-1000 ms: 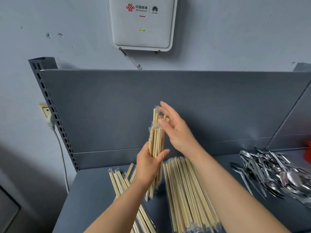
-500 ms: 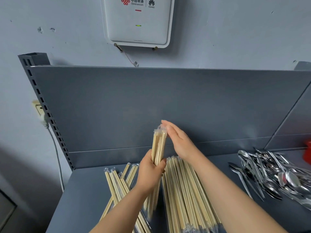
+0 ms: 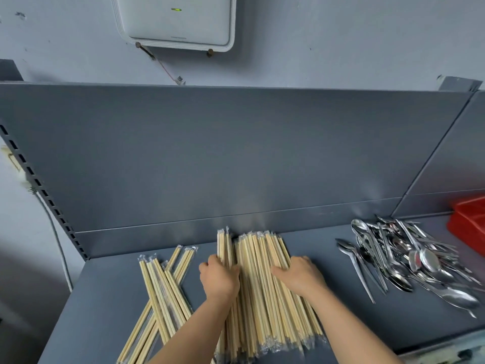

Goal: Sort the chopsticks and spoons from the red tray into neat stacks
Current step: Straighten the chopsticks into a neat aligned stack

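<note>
- Chopstick stack [image 3: 258, 261]: wrapped pairs lying roughly parallel on the grey shelf [image 3: 99, 298], far ends near the back panel.
- Left hand [image 3: 219, 281]: at the stack's left edge, fingers curled round a small bundle [image 3: 223, 244] whose tips stick out past the stack's far end.
- Right hand [image 3: 299, 275]: palm down on the stack's right half, fingers laid across the sticks, pressing, no grasp.
- Loose chopsticks [image 3: 162, 290]: left of the stack, crossed and untidy.
- Spoons [image 3: 409, 258]: jumbled heap well right of the stack.
- Red tray [image 3: 469, 219]: beyond the spoons, at the frame edge.
</note>
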The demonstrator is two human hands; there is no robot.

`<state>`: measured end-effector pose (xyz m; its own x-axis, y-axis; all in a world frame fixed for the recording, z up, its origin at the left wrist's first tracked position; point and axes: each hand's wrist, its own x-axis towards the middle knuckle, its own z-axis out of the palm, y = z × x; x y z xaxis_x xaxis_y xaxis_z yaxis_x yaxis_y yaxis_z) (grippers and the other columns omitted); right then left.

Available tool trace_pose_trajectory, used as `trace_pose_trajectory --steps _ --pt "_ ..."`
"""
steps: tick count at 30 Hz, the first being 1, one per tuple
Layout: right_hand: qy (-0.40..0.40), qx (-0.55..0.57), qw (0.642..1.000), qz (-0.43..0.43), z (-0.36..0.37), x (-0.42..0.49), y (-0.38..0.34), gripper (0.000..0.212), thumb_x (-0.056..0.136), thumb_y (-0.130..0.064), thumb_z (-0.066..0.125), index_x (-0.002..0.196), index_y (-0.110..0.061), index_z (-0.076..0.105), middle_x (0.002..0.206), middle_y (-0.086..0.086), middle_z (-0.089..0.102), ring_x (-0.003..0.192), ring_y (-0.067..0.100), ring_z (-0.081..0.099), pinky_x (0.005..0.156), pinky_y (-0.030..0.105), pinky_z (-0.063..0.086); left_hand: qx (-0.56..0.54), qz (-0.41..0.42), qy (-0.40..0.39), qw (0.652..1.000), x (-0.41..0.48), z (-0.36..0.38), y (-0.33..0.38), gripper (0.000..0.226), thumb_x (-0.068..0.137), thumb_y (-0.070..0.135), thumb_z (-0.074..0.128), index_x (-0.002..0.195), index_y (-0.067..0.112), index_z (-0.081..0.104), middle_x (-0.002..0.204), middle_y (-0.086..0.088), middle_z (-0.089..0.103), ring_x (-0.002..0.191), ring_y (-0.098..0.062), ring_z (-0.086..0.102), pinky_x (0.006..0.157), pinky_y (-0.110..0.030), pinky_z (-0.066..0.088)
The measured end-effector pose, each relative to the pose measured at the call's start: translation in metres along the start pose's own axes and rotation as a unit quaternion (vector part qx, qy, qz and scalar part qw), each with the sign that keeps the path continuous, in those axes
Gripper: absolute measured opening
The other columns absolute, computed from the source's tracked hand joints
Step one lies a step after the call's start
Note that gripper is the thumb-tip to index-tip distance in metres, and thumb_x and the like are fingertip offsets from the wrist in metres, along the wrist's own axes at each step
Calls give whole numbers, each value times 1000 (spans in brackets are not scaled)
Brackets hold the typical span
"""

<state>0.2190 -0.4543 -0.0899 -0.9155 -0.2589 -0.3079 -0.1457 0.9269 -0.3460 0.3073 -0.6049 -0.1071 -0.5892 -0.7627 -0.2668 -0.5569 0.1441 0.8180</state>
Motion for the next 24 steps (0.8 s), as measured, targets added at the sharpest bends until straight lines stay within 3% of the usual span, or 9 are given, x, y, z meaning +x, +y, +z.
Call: trace_pose_trajectory --steps 2,6,10,14,16,18,20,24 --pt "3 -4 1000 -11 3 -1 0 75 82 -67 53 131 -11 52 138 9 46 118 25 52 91 36 49 9 -1 9 1000 -4 4 4 49 89 26 65 129 6 45 131 -16 40 113 -33 46 85 -36 41" --pt "-6 -3 999 -35 9 -3 -2 81 78 -70 55 131 -10 51 139 9 43 123 26 47 93 35 45 64 11 -7 998 -13 2 10 37 95 20 49 128 5 41 133 -16 34 115 -33 42 94 -40 41" --pt "1 -11 999 -38 14 -6 -5 92 79 -72 49 144 -8 35 143 10 34 132 28 33 105 39 38 124 62 -11 990 -21 -5 6 39 92 12 46 128 4 35 135 -15 29 116 -34 43 99 -39 41" --pt "20 -6 997 -68 20 -13 -13 94 84 -67 47 150 -6 20 149 11 24 136 30 25 111 40 32 147 86 -23 985 -24 -14 3 30 94 14 45 121 4 39 136 -15 27 86 -30 58 76 -36 50" --pt "27 -1 995 -96 22 -16 -20 91 88 -63 46 152 -6 15 155 10 15 140 31 19 115 40 26 169 95 -6 981 -22 -25 -1 31 95 17 44 124 6 39 135 -14 33 83 -28 58 71 -34 48" --pt "21 6 992 -125 24 -21 -30 88 90 -60 46 152 -6 13 158 8 8 144 31 14 116 40 23 204 107 46 972 -17 -41 -11 38 94 27 48 127 10 41 131 -11 41 98 -27 58 78 -35 46" --pt "10 24 988 -154 27 -26 -42 85 91 -57 48 153 -9 14 160 4 3 146 28 11 116 39 23 291 92 107 946 -11 -59 -23 51 88 49 53 122 12 45 124 -9 50 108 -26 54 87 -35 45" --pt "-13 65 973 -220 39 -37 -64 78 90 -52 54 152 -19 22 159 -2 7 146 21 15 115 37 25 413 -14 139 900 -10 -91 -50 94 61 88 49 117 14 44 116 -4 50 109 -24 50 88 -33 42"
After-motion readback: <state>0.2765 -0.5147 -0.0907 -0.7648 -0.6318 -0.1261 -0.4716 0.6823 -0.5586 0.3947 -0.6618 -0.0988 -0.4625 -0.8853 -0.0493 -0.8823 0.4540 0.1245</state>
